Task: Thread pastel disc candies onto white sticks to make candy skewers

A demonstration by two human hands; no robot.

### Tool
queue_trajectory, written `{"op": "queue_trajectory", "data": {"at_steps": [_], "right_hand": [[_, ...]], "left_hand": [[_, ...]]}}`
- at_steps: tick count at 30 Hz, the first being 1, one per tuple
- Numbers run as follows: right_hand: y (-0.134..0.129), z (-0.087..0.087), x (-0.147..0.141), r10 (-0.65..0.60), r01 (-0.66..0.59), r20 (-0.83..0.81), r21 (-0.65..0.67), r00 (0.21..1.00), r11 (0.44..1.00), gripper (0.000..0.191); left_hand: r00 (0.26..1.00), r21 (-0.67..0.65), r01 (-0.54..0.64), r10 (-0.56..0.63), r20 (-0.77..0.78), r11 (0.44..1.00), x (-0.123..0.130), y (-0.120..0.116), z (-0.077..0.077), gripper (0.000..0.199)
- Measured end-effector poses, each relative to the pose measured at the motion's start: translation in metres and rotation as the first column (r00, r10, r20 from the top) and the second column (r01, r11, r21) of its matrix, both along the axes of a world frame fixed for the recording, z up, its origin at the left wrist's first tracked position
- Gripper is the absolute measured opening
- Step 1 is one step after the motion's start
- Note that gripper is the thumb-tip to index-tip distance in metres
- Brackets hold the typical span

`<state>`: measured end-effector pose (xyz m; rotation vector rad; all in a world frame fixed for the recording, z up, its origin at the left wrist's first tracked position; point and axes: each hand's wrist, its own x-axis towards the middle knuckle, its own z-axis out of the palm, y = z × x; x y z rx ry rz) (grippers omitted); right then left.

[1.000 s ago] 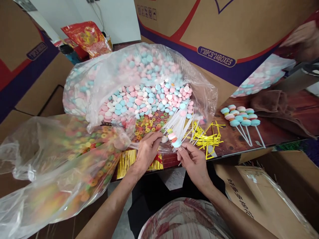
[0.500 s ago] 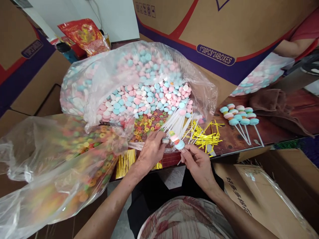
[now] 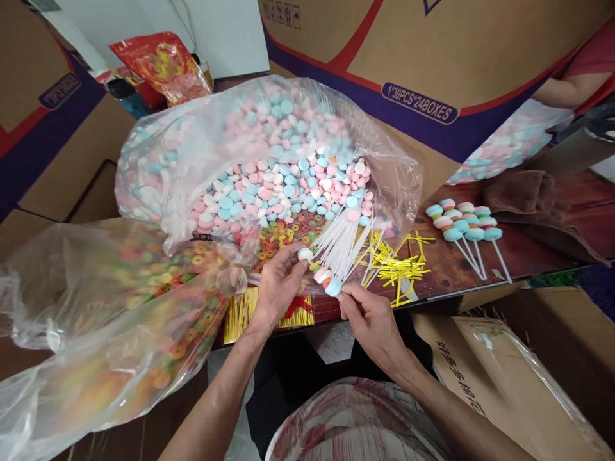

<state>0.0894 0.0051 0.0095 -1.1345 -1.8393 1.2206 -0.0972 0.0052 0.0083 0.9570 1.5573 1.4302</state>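
Two hands meet over the near edge of the bench (image 3: 444,275), each with its grip closed on something. The left hand (image 3: 283,278) pinches a white and pale blue candy (image 3: 304,254) between thumb and fingertips. The right hand (image 3: 372,314) has its grip closed at the stick end of a skewer (image 3: 328,280), just beside its blue disc; pink and orange pieces follow. The skewer tilts away from the right hand, its far end near the candy.

Just beyond lies a fanned heap of white sticks (image 3: 339,243), with gold ties (image 3: 398,266) scattered to its right. Left of the sticks are small ring sweets (image 3: 288,240) in red, green, yellow and orange. Behind them spreads a large clear bag (image 3: 192,137) holding pink, white and blue discs (image 3: 288,182). A gold bundle (image 3: 243,314) lies at the bench edge, left of the hands.

Farther right, a cluster of filled skewers (image 3: 464,221) rests on the bench, sticks toward the person, near a brown cloth (image 3: 521,202). On the left, a second clear bag (image 3: 168,333) holds more ring sweets.

At the back are a red packet (image 3: 166,67), a bottle (image 3: 125,96) and a big carton (image 3: 331,38). Another person's arm (image 3: 569,93) shows at the upper right; an open box (image 3: 504,371) sits at the lower right.
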Motion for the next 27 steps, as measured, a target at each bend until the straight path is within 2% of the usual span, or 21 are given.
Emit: {"op": "queue_trajectory", "data": {"at_steps": [6, 12, 17, 22, 27], "right_hand": [[0.001, -0.003, -0.001, -0.018, 0.019, 0.028, -0.023, 0.999, 1.000, 0.033], [0.002, 0.000, -0.006, -0.040, 0.041, 0.009, -0.118, 0.999, 0.992, 0.033], [0.003, 0.000, -0.014, -0.045, 0.039, -0.029, -0.174, 0.999, 0.984, 0.030], [0.004, -0.003, -0.017, -0.047, 0.038, -0.044, -0.190, 0.998, 0.981, 0.030], [0.003, -0.004, -0.018, -0.045, 0.034, -0.052, -0.199, 0.998, 0.979, 0.028]], "left_hand": [[0.999, 0.007, -0.022, 0.022, -0.027, 1.000, -0.001, -0.003, -0.011, 0.032], [0.956, 0.065, -0.024, 0.042, -0.290, 0.998, 0.002, -0.008, -0.022, 0.025], [0.879, 0.098, -0.008, 0.054, -0.473, 0.995, 0.003, -0.011, -0.020, 0.025], [0.832, 0.119, 0.080, -0.001, -0.555, 0.990, 0.000, -0.015, -0.015, 0.028], [0.815, 0.153, 0.055, 0.044, -0.578, 0.987, 0.002, -0.019, -0.015, 0.029]]}}
